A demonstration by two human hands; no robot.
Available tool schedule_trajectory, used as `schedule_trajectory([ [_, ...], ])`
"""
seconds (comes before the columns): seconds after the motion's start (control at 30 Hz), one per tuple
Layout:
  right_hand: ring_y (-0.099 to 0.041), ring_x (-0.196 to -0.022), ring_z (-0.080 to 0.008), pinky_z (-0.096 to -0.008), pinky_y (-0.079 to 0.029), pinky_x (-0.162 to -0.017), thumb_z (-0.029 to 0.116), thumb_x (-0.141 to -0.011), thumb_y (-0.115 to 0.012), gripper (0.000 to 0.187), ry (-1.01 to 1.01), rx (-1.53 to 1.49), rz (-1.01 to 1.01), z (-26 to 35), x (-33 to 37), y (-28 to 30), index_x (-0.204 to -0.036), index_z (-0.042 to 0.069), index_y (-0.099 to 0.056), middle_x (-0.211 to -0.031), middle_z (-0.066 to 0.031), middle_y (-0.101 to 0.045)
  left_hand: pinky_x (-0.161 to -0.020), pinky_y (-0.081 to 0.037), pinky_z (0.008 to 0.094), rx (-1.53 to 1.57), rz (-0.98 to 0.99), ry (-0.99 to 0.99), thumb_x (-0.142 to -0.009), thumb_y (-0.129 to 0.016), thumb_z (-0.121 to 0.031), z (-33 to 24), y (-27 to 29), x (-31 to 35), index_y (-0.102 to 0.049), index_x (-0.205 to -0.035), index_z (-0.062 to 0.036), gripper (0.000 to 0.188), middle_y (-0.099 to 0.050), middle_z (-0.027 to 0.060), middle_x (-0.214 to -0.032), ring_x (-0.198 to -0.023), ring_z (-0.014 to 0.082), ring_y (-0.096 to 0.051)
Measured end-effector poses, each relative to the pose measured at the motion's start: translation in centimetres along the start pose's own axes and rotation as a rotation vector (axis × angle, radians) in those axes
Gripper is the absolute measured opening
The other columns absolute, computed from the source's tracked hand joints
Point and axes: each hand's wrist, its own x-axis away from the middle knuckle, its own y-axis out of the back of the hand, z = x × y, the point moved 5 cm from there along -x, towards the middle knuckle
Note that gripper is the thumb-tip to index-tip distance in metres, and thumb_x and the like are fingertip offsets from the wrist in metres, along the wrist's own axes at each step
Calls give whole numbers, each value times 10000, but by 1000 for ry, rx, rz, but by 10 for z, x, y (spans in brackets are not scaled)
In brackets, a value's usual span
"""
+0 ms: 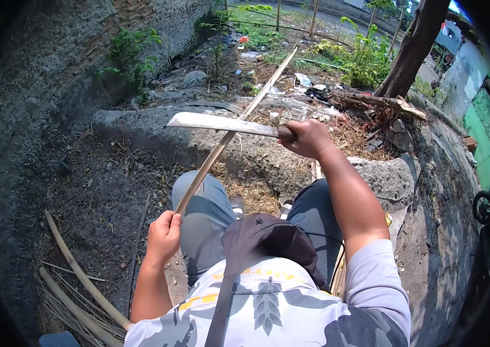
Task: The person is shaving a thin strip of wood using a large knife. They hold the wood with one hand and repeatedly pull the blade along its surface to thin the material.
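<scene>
My left hand (164,234) grips the near end of a long thin bamboo strip (239,121) that slants up and away to the right over a low concrete ledge (141,130). My right hand (309,137) holds the dark handle of a large machete (222,124). Its pale flat blade points left and lies across the strip about midway along it. I am seated, with my knees in grey trousers under both arms and a dark bag on my lap.
A rough stone wall (42,87) rises on the left. Cut bamboo strips and stalks (77,283) lie on the dirt by my left side. Beyond the ledge are weeds, litter, dry debris and a tree trunk (412,49). A green wall (485,139) stands right.
</scene>
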Motion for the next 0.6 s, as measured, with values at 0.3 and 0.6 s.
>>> schedule_trajectory([
  [0.3, -706, -881, -396, -514, -553, -789, 326, -798, -727, 210, -416, -411, 102, -24, 26, -86, -908, 149, -700, -879, -161, -732, -530, -387, 341, -94, -15, -85, -1048, -595, -227, -23, -8, -9, -635, -884, -3, 281, -541, 59, -605, -569, 114, -458],
  [0.6, -668, -737, -412, -480, -516, -637, 272, -838, -741, 178, -255, -275, -48, -44, 16, -63, -815, 112, -665, -766, -168, -683, -524, -351, 289, -43, 78, 44, -1065, -587, -243, -16, -8, -8, -619, -856, -13, 312, -498, -19, -619, -593, 64, -420],
])
